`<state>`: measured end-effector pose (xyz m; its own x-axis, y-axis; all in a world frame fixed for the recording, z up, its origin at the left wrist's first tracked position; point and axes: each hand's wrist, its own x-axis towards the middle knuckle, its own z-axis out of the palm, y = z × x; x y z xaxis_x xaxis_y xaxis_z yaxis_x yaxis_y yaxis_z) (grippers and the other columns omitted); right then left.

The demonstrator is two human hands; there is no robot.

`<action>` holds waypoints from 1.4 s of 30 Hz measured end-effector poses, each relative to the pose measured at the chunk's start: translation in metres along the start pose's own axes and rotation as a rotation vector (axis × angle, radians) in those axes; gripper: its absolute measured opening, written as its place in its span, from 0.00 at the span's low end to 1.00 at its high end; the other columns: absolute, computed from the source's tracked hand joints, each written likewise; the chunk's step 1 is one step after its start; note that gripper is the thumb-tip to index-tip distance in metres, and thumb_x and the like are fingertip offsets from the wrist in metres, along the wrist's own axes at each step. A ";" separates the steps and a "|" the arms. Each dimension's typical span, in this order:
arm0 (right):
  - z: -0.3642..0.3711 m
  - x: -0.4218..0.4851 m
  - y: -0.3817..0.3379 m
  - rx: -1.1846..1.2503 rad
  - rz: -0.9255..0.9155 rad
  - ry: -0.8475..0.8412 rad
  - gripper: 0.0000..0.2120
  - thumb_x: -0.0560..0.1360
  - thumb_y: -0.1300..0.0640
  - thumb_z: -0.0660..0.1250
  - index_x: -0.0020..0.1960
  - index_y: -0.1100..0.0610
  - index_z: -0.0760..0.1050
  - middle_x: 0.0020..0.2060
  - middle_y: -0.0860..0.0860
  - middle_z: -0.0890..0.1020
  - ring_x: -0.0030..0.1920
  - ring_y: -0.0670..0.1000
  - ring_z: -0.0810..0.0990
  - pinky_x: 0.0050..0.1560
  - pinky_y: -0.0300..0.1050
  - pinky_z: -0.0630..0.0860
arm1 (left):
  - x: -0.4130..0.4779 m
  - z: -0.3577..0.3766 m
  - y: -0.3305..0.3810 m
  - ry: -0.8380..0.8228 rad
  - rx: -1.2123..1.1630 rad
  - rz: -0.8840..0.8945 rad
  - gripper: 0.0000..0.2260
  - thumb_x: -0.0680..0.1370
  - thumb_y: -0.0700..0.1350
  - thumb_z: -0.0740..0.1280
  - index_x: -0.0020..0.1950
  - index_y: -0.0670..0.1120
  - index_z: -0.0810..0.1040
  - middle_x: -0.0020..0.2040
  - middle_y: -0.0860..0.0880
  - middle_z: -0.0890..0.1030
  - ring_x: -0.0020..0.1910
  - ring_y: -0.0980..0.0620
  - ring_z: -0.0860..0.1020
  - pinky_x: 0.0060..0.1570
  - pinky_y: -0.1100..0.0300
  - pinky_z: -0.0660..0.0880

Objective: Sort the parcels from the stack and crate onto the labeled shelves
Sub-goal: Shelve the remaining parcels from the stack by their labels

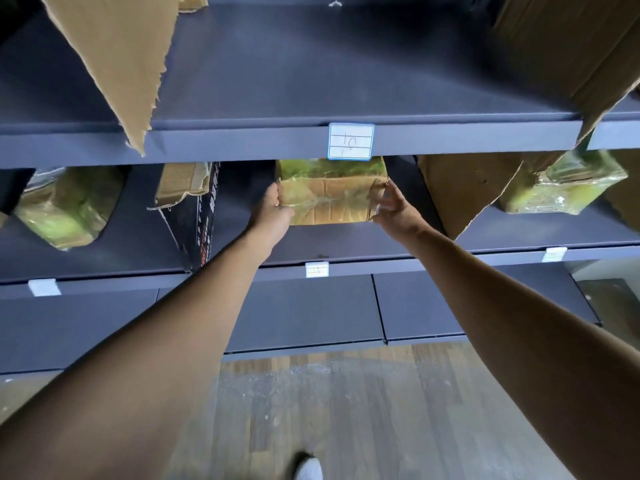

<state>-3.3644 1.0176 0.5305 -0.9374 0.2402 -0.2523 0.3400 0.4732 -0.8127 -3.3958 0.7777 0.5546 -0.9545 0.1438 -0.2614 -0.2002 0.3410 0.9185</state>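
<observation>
A cardboard parcel wrapped in clear tape (330,199) sits on the middle shelf (346,244), just under the upper shelf's white label (350,141) marked with handwriting. My left hand (273,207) grips the parcel's left side, thumb on its front edge. My right hand (393,209) holds its right front corner with curled fingers. Both arms reach forward from the bottom of the view. A small label (317,269) sits on the middle shelf's front edge below the parcel.
Other taped parcels lie at the left (65,206) and right (564,185) of the same shelf. A black box (194,216) and cardboard dividers (464,192) stand beside the parcel. The upper shelf (311,64) holds cardboard sheets (117,53). Wooden floor (346,410) below.
</observation>
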 end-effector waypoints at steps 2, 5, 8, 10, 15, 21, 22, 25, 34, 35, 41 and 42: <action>0.000 -0.013 -0.011 0.008 0.024 0.012 0.33 0.75 0.66 0.60 0.76 0.50 0.58 0.56 0.44 0.78 0.45 0.48 0.80 0.41 0.38 0.77 | -0.009 0.000 0.010 -0.015 0.079 -0.038 0.27 0.70 0.37 0.60 0.70 0.51 0.68 0.60 0.53 0.78 0.59 0.50 0.76 0.57 0.58 0.73; 0.000 -0.035 -0.010 0.120 0.181 0.009 0.32 0.78 0.64 0.61 0.78 0.52 0.55 0.63 0.48 0.71 0.60 0.51 0.75 0.58 0.48 0.78 | -0.027 0.000 0.020 0.063 0.165 -0.054 0.21 0.77 0.38 0.60 0.69 0.51 0.65 0.55 0.53 0.73 0.51 0.48 0.73 0.43 0.59 0.67; 0.001 -0.067 -0.009 0.248 0.261 -0.005 0.26 0.79 0.64 0.62 0.76 0.58 0.61 0.64 0.46 0.69 0.68 0.51 0.71 0.57 0.50 0.78 | -0.049 -0.005 0.015 0.180 0.220 -0.086 0.16 0.77 0.40 0.61 0.65 0.46 0.69 0.53 0.48 0.76 0.52 0.43 0.77 0.42 0.59 0.68; 0.000 -0.095 -0.014 0.330 0.269 0.002 0.25 0.80 0.66 0.61 0.75 0.59 0.63 0.67 0.48 0.71 0.68 0.51 0.71 0.57 0.52 0.77 | -0.067 -0.003 0.010 0.121 0.220 -0.098 0.18 0.76 0.40 0.60 0.66 0.45 0.69 0.59 0.44 0.76 0.56 0.42 0.77 0.44 0.58 0.70; -0.024 -0.170 -0.036 0.419 0.234 0.067 0.24 0.80 0.67 0.60 0.74 0.56 0.64 0.69 0.53 0.73 0.66 0.56 0.75 0.57 0.55 0.76 | -0.121 0.021 0.029 -0.037 0.159 -0.066 0.21 0.77 0.39 0.61 0.70 0.44 0.67 0.66 0.44 0.73 0.60 0.44 0.75 0.48 0.58 0.71; -0.089 -0.260 -0.052 0.513 0.151 0.199 0.22 0.79 0.66 0.62 0.70 0.53 0.68 0.62 0.53 0.76 0.59 0.55 0.78 0.55 0.54 0.77 | -0.196 0.076 0.086 -0.134 0.056 0.047 0.17 0.77 0.39 0.60 0.66 0.47 0.70 0.58 0.47 0.76 0.55 0.42 0.79 0.51 0.55 0.75; -0.104 -0.278 -0.053 0.532 0.145 0.233 0.21 0.78 0.66 0.62 0.70 0.53 0.68 0.61 0.52 0.77 0.58 0.54 0.79 0.55 0.53 0.77 | -0.211 0.088 0.098 -0.153 0.054 0.079 0.17 0.77 0.39 0.60 0.66 0.47 0.70 0.58 0.47 0.76 0.55 0.42 0.78 0.54 0.54 0.76; -0.149 -0.332 -0.045 0.552 0.129 0.310 0.22 0.78 0.66 0.62 0.70 0.53 0.68 0.62 0.53 0.77 0.61 0.55 0.79 0.56 0.54 0.78 | -0.260 0.126 0.133 -0.211 0.051 0.166 0.14 0.77 0.38 0.61 0.62 0.47 0.72 0.57 0.46 0.77 0.53 0.45 0.78 0.57 0.49 0.77; -0.265 -0.540 0.034 0.496 0.065 0.561 0.21 0.79 0.64 0.60 0.70 0.52 0.68 0.61 0.53 0.78 0.55 0.52 0.81 0.46 0.45 0.78 | -0.454 0.268 0.202 -0.388 0.042 0.350 0.13 0.76 0.38 0.62 0.59 0.48 0.73 0.54 0.46 0.78 0.53 0.46 0.78 0.56 0.45 0.77; -0.277 -0.564 0.048 0.490 0.070 0.590 0.21 0.79 0.63 0.60 0.70 0.51 0.68 0.61 0.52 0.78 0.55 0.52 0.81 0.48 0.47 0.78 | -0.479 0.286 0.205 -0.418 0.056 0.374 0.13 0.76 0.38 0.62 0.59 0.48 0.72 0.54 0.47 0.77 0.53 0.46 0.78 0.56 0.45 0.77; -0.339 -0.702 0.114 0.503 0.127 0.799 0.21 0.79 0.64 0.60 0.70 0.52 0.68 0.60 0.52 0.79 0.54 0.52 0.82 0.55 0.53 0.79 | -0.618 0.382 0.207 -0.662 0.085 0.428 0.14 0.78 0.36 0.61 0.63 0.44 0.71 0.54 0.46 0.75 0.50 0.49 0.75 0.57 0.46 0.77; -0.348 -0.722 0.123 0.499 0.134 0.829 0.21 0.79 0.64 0.60 0.70 0.51 0.68 0.60 0.52 0.79 0.54 0.52 0.82 0.55 0.54 0.79 | -0.637 0.396 0.208 -0.692 0.092 0.442 0.14 0.78 0.36 0.61 0.63 0.45 0.71 0.53 0.47 0.75 0.49 0.49 0.75 0.56 0.47 0.77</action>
<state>-2.6195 1.1976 0.7952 -0.4780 0.8760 -0.0644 0.1894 0.0312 -0.9814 -2.7414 1.1251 0.7945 -0.5831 0.8117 -0.0329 0.2094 0.1894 0.9593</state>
